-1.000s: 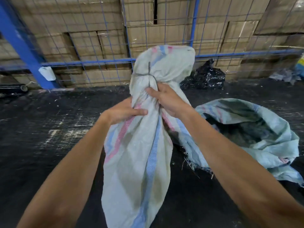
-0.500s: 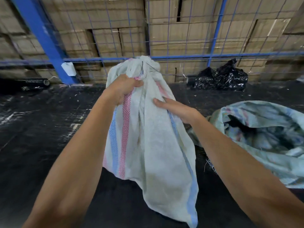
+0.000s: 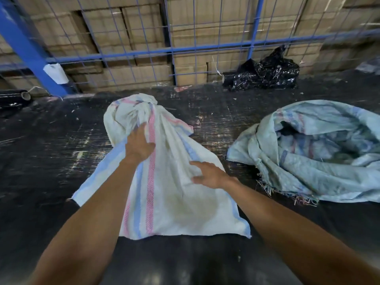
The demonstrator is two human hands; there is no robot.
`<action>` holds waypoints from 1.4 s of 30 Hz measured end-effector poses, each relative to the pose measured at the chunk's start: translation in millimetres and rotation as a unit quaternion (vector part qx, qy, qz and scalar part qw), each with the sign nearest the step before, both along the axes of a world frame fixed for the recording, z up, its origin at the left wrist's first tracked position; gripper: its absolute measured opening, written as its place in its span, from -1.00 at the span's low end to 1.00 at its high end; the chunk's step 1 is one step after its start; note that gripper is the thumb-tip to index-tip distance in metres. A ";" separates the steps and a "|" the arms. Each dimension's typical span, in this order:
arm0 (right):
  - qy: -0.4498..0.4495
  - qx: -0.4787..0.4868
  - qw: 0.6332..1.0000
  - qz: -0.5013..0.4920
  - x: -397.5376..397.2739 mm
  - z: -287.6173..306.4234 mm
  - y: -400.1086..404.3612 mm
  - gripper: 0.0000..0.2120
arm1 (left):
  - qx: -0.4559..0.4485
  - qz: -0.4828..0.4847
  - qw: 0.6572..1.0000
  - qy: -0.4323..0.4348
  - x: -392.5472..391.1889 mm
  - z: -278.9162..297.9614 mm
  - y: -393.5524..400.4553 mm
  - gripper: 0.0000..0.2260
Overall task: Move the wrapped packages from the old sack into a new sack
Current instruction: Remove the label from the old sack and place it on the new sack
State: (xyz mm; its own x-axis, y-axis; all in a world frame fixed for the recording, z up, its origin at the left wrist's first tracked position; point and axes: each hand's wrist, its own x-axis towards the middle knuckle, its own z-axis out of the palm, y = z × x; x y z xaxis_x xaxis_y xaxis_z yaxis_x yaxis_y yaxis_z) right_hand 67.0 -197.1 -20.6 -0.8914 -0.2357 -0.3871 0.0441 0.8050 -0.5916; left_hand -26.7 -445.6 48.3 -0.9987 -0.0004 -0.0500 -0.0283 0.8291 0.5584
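Both our hands lie flat and open on the white striped sack (image 3: 164, 182), left hand (image 3: 139, 144) near its bunched top, right hand (image 3: 207, 174) mid-frame. We see the pale blue sack (image 3: 308, 153), mouth open, slumped at right on the black floor (image 3: 41, 161).

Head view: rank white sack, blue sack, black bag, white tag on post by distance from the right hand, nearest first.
From the right hand:
1. white sack, under the palm, touching.
2. blue sack, on the floor to its right.
3. black bag, far right, by the fence.
4. white tag, far left, on the blue post.
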 end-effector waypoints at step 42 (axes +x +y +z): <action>0.015 -0.307 0.673 -0.673 180.2 -39.7 549.1 -0.13 | 0.135 -0.284 0.946 0.073 163.3 -13.0 598.1 -0.63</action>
State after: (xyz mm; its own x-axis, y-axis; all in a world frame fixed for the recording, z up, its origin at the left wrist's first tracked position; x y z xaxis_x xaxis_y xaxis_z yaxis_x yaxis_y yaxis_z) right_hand 247.2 352.0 -60.3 -0.4628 0.6853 -0.5624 0.4697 -0.3484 -0.8111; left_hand 136.5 152.5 35.3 -0.8298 0.5324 0.1671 0.4734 0.5131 0.7160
